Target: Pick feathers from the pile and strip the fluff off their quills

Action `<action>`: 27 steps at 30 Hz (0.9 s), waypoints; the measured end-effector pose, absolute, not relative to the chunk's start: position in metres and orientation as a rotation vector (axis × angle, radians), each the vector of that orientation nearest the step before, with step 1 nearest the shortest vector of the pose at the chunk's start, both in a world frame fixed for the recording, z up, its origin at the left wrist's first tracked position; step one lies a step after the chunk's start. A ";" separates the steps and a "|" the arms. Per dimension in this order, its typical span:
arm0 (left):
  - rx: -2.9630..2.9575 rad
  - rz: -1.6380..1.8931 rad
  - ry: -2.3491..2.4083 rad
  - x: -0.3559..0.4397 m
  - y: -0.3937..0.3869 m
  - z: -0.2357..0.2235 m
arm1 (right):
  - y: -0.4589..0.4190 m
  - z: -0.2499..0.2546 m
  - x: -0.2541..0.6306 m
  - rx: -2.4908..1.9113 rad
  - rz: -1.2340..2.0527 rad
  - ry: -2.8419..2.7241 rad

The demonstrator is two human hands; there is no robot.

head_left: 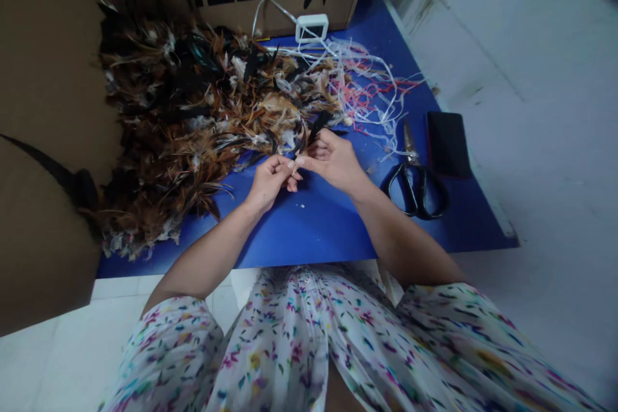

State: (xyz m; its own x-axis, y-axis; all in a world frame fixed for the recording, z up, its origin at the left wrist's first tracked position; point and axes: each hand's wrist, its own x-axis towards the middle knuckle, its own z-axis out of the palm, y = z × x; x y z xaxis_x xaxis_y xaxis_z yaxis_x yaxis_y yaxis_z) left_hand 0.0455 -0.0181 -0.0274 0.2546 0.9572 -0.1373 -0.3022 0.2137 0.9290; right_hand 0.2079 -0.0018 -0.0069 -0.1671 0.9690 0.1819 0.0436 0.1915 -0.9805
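A large heap of brown, black and white feathers (168, 135) covers the left and middle of the blue table. At its near right edge my two hands meet, fingertips close together. My right hand (333, 158) is closed on a small bunch of dark feathers (316, 125), whose tips stick up past the fingers. With thumb and forefinger, my left hand (273, 180) pinches at the lower end of the same bunch. The exact grip point is too small to make out.
Black-handled scissors (418, 187) and a dark phone (448, 143) lie at the right. White and pink strings (367, 87) spread beyond the feathers, near a small white device (311, 28). Cardboard boxes (275, 9) border the back and left (43, 141); a wall (531, 109) runs along the right.
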 end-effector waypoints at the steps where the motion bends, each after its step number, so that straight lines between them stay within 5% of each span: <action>1: 0.938 1.060 0.884 0.045 -0.018 -0.028 | -0.003 -0.008 0.206 -1.038 1.177 -1.463; 16: 0.862 1.308 0.912 0.044 -0.019 -0.022 | 0.005 -0.005 0.237 -1.123 1.176 -1.688; 22: 0.815 1.455 0.943 0.040 -0.016 -0.016 | 0.002 -0.013 0.224 -1.121 0.356 -2.018; 27: 0.784 1.516 0.958 0.039 -0.012 -0.018 | 0.001 -0.016 0.210 -1.166 -0.007 -2.214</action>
State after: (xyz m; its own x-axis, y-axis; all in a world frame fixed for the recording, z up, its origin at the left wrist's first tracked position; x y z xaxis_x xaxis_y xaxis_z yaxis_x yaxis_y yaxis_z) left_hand 0.0390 -0.0117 -0.0176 -0.1554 0.9875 -0.0259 -0.4475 -0.0470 0.8930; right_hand 0.2101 0.0006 -0.0158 -0.4112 0.7414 0.5303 0.7448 0.6087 -0.2735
